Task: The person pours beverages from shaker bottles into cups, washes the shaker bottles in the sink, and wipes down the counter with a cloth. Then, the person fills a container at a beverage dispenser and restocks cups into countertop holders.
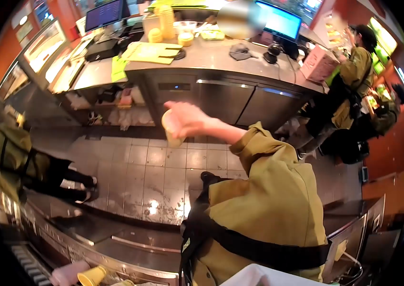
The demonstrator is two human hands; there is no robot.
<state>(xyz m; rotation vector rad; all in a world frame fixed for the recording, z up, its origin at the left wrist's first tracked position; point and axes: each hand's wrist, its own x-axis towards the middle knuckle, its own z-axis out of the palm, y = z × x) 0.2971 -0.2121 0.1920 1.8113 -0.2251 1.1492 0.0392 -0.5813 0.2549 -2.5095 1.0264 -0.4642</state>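
Note:
My right hand (pixel 187 121) reaches out over the tiled floor and is closed around a pale yellow cup (pixel 168 125). The cup is slightly blurred, partly covered by the fingers, and what is inside it cannot be seen. Beyond the hand is the metal front of the counter (pixel 221 100). My outstretched arm is in a tan sleeve (pixel 264 152). My left hand is not in view.
Yellow cup stacks (pixel 165 21), yellow sheets (pixel 152 52), a cap (pixel 241 51) and a screen (pixel 278 24) are on the counter. A person (pixel 9 157) stands at left; co-workers (pixel 357 71) are at right. The floor (pixel 152 178) has wet patches. A yellow cup (pixel 92 275) lies at lower left.

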